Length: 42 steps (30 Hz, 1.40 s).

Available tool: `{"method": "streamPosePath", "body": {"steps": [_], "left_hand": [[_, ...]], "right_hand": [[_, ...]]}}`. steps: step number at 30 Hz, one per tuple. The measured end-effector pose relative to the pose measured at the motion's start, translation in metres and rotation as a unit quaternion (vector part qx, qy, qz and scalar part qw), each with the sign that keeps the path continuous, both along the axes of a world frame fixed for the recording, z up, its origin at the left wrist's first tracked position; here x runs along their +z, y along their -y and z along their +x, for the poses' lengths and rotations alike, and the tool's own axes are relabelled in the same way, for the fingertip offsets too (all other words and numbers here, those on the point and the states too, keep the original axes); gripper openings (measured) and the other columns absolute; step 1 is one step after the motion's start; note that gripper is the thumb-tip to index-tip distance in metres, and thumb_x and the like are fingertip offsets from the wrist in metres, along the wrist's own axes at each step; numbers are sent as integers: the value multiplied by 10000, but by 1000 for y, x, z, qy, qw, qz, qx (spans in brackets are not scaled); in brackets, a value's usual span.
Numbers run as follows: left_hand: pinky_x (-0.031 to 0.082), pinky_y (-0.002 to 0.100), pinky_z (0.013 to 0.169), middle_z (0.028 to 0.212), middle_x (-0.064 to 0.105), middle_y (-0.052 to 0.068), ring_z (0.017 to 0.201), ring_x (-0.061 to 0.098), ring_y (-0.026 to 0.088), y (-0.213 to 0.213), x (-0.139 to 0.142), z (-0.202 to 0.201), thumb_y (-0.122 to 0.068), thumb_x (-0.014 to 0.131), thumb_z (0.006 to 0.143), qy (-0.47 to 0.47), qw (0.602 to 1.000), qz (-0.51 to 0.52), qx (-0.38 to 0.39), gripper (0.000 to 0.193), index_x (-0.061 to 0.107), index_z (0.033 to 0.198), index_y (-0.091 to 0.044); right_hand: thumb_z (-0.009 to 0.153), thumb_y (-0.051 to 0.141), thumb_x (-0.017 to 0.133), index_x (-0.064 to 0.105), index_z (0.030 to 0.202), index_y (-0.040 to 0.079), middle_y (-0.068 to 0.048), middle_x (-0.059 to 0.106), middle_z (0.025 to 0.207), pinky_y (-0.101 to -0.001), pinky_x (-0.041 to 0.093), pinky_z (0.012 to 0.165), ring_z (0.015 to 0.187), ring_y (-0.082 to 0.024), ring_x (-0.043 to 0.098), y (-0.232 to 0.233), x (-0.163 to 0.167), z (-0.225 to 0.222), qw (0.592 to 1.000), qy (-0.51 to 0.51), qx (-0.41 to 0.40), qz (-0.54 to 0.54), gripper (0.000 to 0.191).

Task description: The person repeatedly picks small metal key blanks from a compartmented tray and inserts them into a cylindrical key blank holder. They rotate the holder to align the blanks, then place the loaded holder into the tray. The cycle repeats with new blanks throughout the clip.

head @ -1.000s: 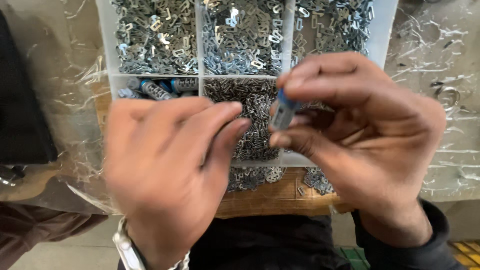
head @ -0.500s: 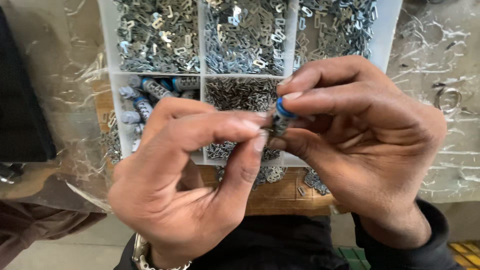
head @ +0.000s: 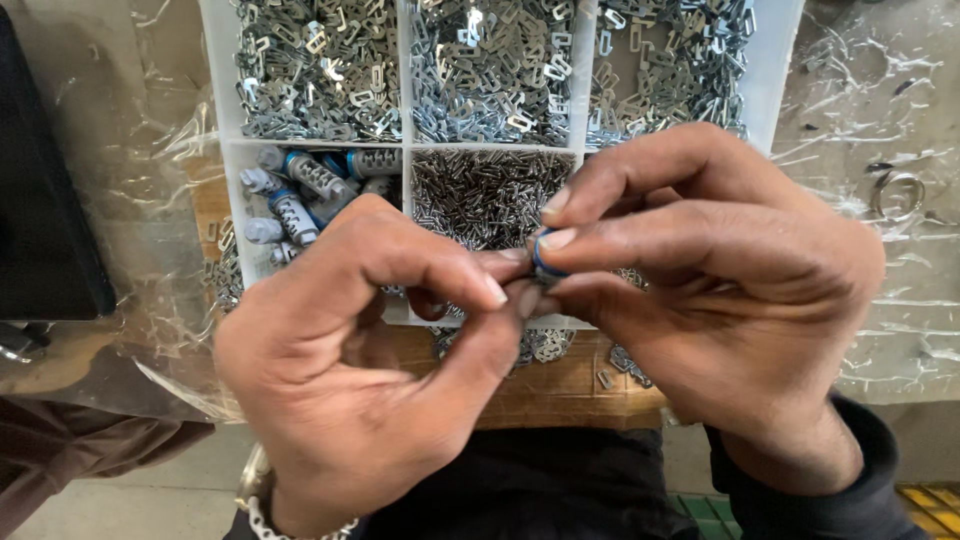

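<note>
Head view, hands: the left hand [head: 370,370] and the right hand [head: 710,300] meet fingertip to fingertip over the near edge of the white divided tray [head: 222,150].
Right hand: pinched shut on a small blue-and-metal part [head: 545,262]; only a blue rim shows between thumb and forefinger.
Left hand: thumb and forefinger closed together, tips touching that same part from the left; whether they carry a tiny piece of their own I cannot tell.
Change: a second ago the left hand lay open and flat over the tray, well apart from the part; half a second ago it had curled in; now it presses right against it. The right hand has hardly moved.
Meaning: my reading is that the work has gone from picking to fitting, something small being set into or onto the held part.
Tray, far row: three compartments heaped with flat metal clips [head: 320,70].
Tray, near left: grey cylinders with blue ends [head: 300,195], uncovered now that the left hand has shifted.
Tray, near middle: fine metal pins [head: 480,190], just behind the fingertips.
Bench: wooden edge [head: 560,385] with a few stray clips; crinkled clear plastic sheet [head: 880,250] on the right, a metal ring [head: 905,195] on it.
Wrist: chain bracelet [head: 262,500] on the left.
</note>
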State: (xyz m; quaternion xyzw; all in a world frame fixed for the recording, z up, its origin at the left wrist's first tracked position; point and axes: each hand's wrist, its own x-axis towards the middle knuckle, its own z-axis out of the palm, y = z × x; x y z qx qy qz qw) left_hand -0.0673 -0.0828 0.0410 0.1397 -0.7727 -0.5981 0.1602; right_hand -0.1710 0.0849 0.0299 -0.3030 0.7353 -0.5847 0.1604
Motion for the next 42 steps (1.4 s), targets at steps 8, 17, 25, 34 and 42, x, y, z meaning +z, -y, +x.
{"method": "streamPosePath", "body": {"steps": [8,17,25,34,42], "left_hand": [[451,370,720,884,708,54,800,579,287,3,6,-21,-118,812,930,-2,915,-400,-48,118,734,954,-33],[526,267,795,1003,753,47,899,697,168,-4,8,-3,-128,774,1009,7,984,-175,-3,108,727,1045,-37],[527,239,775,968,764,48,887,708,153,-7,8,-5,-128,795,1013,-4,984,-179,6,102,743,1060,-52],[542,232,786,993,753,58,911,720,146,-7,6,-3,-102,804,988,-19,987,-160,11,124,727,1060,-37],[570,234,828,1012,766,59,957,725,151,-9,6,-1,-95,793,1015,-5,990,-144,12,91,731,1041,-34]], "right_hand": [[898,-79,771,657,1166,-16,-167,661,1246,-232,700,859,1099,-163,732,-1,-7,-4,994,88,-41,-54,299],[879,-51,793,650,1127,-34,-190,633,1262,-245,687,907,1091,-158,710,0,-2,-3,1000,22,-16,-15,287],[928,-39,802,672,1132,-21,-172,638,1220,-244,694,926,1057,-147,724,-4,-6,0,999,33,-22,-30,242],[896,-42,816,679,1096,-5,-155,639,1227,-244,693,925,1052,-143,712,-3,-6,1,999,29,-13,-41,245],[917,-29,814,679,1128,-5,-153,635,1219,-251,694,941,1078,-146,712,-5,-6,1,997,43,-8,-57,251]]}}
